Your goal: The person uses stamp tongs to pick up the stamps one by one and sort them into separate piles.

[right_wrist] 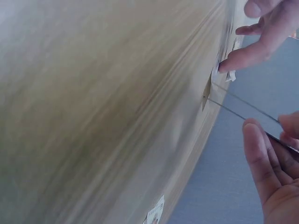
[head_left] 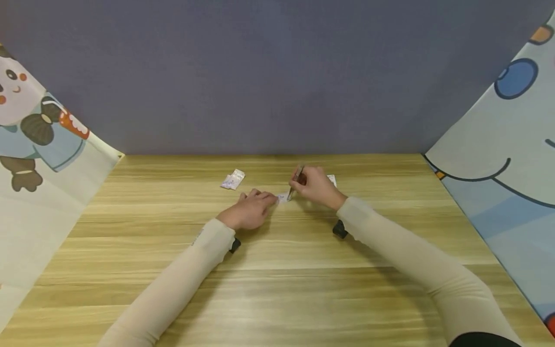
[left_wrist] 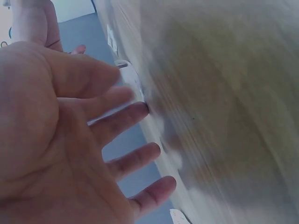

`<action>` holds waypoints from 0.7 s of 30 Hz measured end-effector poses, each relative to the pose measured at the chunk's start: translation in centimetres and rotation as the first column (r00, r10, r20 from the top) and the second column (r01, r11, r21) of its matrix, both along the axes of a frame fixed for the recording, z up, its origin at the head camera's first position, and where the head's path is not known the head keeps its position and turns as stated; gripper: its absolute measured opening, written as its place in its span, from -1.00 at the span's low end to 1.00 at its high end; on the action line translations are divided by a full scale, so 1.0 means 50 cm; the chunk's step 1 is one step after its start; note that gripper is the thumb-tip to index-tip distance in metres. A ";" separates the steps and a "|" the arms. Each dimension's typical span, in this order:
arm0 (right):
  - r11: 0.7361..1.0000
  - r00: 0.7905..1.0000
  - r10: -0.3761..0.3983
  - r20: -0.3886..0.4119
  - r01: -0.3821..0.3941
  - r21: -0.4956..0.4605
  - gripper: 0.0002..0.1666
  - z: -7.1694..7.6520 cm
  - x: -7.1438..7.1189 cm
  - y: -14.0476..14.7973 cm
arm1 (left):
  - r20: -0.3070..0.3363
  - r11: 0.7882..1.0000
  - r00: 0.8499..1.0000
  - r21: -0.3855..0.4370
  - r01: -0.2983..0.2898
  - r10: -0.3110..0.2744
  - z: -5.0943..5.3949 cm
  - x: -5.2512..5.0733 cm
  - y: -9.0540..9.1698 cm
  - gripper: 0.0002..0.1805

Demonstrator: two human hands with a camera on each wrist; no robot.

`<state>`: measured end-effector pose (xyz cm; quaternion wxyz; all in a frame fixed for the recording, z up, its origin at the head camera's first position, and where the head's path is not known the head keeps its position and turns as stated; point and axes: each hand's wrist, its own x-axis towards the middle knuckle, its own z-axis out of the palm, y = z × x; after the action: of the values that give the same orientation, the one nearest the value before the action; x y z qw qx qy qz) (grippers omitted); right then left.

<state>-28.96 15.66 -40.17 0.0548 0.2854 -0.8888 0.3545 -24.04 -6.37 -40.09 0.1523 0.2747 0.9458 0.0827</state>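
A pair of metal tweezers is pinched in my right hand, tips down at a small whitish printed piece on the table. In the right wrist view the two thin arms of the tweezers stand apart, their tips at the piece's edge. My left hand lies to the left of that piece, a fingertip touching its left end. The left wrist view shows the left fingers spread and fairly straight, with nothing gripped. Whether the tips grasp the piece is too small to tell.
Small pale packets with purple print lie beyond my left hand. Another white printed piece lies behind my right hand, partly hidden. A grey panel borders the wooden table at the back, with cartoon-printed sheets on both sides.
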 end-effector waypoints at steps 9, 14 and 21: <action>0.998 0.999 0.032 -0.021 -0.033 -0.053 -0.96 -0.007 0.002 -0.007 | -0.020 1.000 1.000 -0.012 0.023 -0.023 -0.006 0.000 0.004 -0.53; 0.997 0.997 0.054 -0.054 -0.057 -0.060 -0.95 -0.008 0.004 -0.010 | -0.026 1.000 0.999 -0.018 0.022 -0.022 -0.004 0.000 0.007 -0.54; 0.997 0.996 0.055 -0.077 -0.059 -0.054 -0.95 -0.008 0.007 -0.013 | -0.020 0.999 0.999 -0.021 0.027 -0.027 -0.004 0.002 0.004 -0.53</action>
<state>-28.63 15.04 -40.56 0.0861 0.3220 -0.8673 0.3696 -23.94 -6.15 -40.27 0.1464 0.2867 0.9443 0.0681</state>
